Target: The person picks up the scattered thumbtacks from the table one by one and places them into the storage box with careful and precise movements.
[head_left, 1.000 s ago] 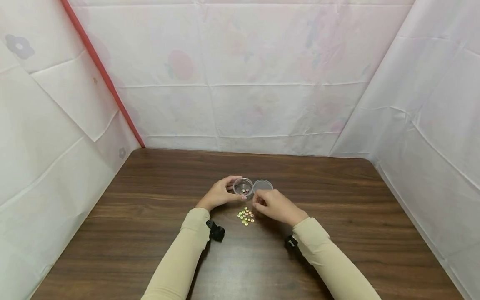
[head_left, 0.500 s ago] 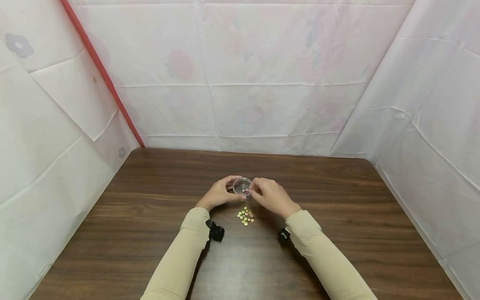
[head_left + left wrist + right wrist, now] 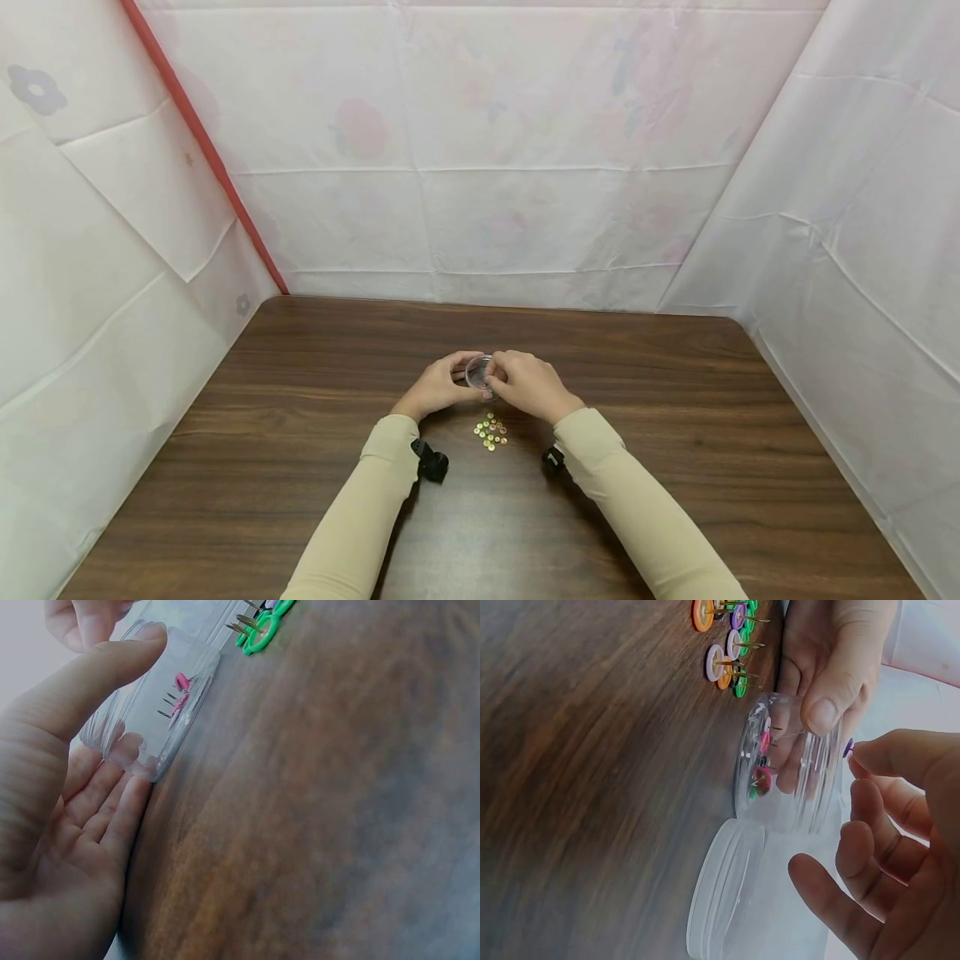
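Left hand [image 3: 437, 388] has the jar [image 3: 787, 814] gripped, thumb on its near side, fingers round its far side. Right hand [image 3: 531, 385] comes over from the jar's right, pinching a purple pin [image 3: 847, 748], and that pin sits just above the jar's open mouth! That's the relation that counts here: pin over opening, right hand nearer the mouth, jar upright, its axis pointing up from the desk [image 3: 225, 467]. Which way the pin's needle runs I can't tell; fingertips hide it. Inside the jar, a few pins [image 3: 762, 781] lie on the bottom, pink among them. On the jar's near side, loose pins [image 3: 492, 428] cluster, needles up. Lid [image 3: 718, 892] just beside the jar, on its right, under the right hand. Tightest edge is the jar's rim; the desk spreads wide either side of the jar, its far edge well beyond.
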Demonstrator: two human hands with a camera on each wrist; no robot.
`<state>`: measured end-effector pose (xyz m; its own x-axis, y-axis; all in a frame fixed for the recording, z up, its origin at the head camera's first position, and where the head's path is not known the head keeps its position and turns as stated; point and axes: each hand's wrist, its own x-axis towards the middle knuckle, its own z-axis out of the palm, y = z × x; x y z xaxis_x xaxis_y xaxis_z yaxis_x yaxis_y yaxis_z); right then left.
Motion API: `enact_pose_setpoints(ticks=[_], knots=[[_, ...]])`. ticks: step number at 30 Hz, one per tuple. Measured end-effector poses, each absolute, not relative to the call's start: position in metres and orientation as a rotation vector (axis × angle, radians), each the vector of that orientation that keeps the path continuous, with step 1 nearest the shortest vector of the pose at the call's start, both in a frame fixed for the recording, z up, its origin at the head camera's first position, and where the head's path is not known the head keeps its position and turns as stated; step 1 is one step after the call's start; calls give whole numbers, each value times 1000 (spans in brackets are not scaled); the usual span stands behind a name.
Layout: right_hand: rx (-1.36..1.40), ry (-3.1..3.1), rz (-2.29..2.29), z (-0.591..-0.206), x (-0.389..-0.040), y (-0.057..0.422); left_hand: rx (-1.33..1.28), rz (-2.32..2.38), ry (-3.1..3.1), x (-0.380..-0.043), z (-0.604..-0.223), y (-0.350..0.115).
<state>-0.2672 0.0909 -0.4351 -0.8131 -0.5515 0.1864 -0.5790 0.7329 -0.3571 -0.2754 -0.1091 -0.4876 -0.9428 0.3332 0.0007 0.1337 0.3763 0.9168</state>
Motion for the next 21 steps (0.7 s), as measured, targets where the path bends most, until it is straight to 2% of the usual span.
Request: enact_pose_setpoints(ticks=[21], knots=[[873, -2901, 603, -437, -269, 87, 411, 1606, 2431, -276, -489, -109]])
